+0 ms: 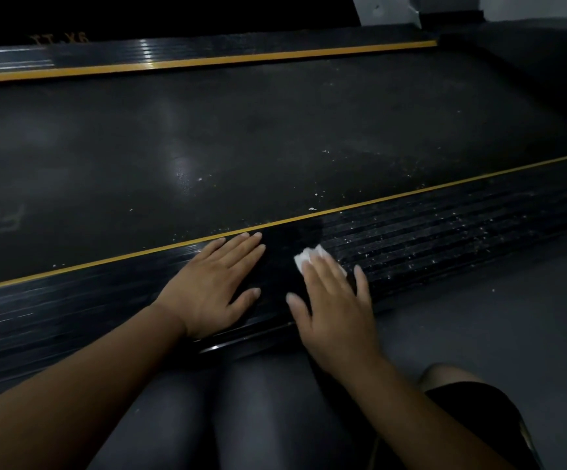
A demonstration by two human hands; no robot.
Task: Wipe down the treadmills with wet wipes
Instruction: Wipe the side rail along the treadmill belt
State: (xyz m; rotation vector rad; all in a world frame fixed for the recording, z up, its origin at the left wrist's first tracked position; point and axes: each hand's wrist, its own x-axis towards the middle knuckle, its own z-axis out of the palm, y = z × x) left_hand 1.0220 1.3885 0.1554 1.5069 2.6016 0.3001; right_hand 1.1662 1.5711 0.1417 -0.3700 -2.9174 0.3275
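A treadmill lies across the view, with a dark belt [241, 140] and a ribbed black near side rail [445, 232] edged by a yellow line. My left hand [214, 286] rests flat on the rail with straight fingers. To its right, my right hand [333, 307] presses a white wet wipe [309, 256] flat onto the rail; the wipe shows past the fingertips. The rail between the hands looks dark and wet. Right of the wipe the rail is speckled with pale dust.
The far side rail [207, 59] with its yellow stripe runs along the top. Grey floor [496, 317] lies to the right of the near rail. My knees and dark shorts [472, 401] fill the bottom of the view. Pale crumbs dot the belt.
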